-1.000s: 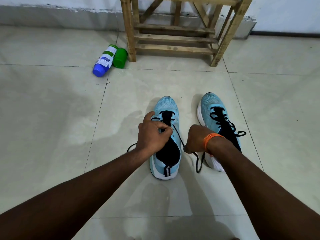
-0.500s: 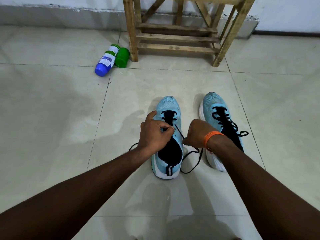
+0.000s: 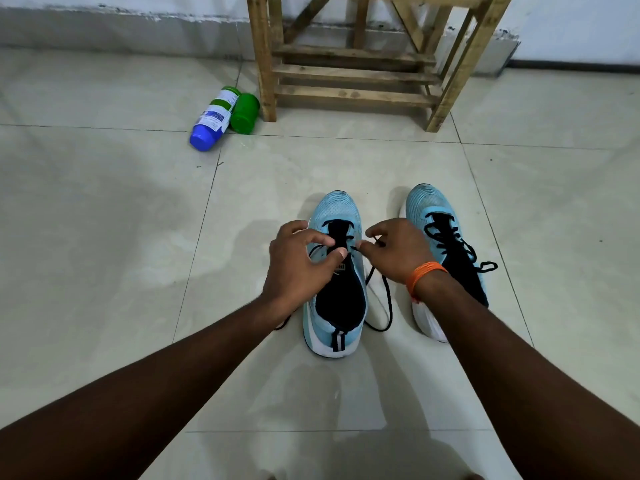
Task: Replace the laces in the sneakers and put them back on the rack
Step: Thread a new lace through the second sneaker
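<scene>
Pale tiled floor [image 3: 104, 237] underneath. At far wall, slatted wooden rack [image 3: 353, 74]. On floor, well short of it, two light-blue knit white-soled shoes side by side: partly laced sneaker [image 3: 337, 209] between hands, fully laced sneaker [image 3: 426, 206] right of it. Over tongue, left hand [image 3: 298, 265], thumb and forefinger pinching black lace [image 3: 388, 306]. At eyelets, right hand [image 3: 401, 251] pinching lace end; slack loops between shoes. Near rack leg, blue-capped white bottle [image 3: 211, 119] lying beside green plastic cup [image 3: 245, 112]. On right wrist, orange wristband [image 3: 424, 273].
</scene>
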